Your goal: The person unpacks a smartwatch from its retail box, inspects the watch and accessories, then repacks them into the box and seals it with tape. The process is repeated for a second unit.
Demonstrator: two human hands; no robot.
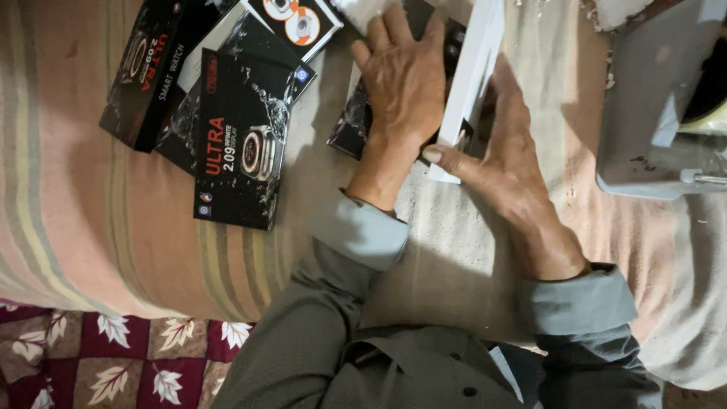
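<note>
Bedding: striped cloth (91,212) in pink, tan and grey covered the surface, soft and creased; a maroon leaf-patterned quilt (113,356) showed at the lower left.
Grey case: a scuffed, hard grey metal box (651,113) sat at the right edge, well apart from the hands.
Stack: several glossy black watch cartons (242,140) lay overlapping at upper left, flat and rectangular, seemingly already dealt with or waiting.
Progress: judged mid-way; one carton was being handled, the rest untouched beside it.
White box: long, smooth white box (473,76) stood tilted on edge between the hands, over a black carton (350,125).
Left hand: left hand (405,83) lay flat, fingers spread, pressing the black carton, gripping nothing.
Right hand: right hand (507,163) pinched the white box, thumb on its near face.
</note>
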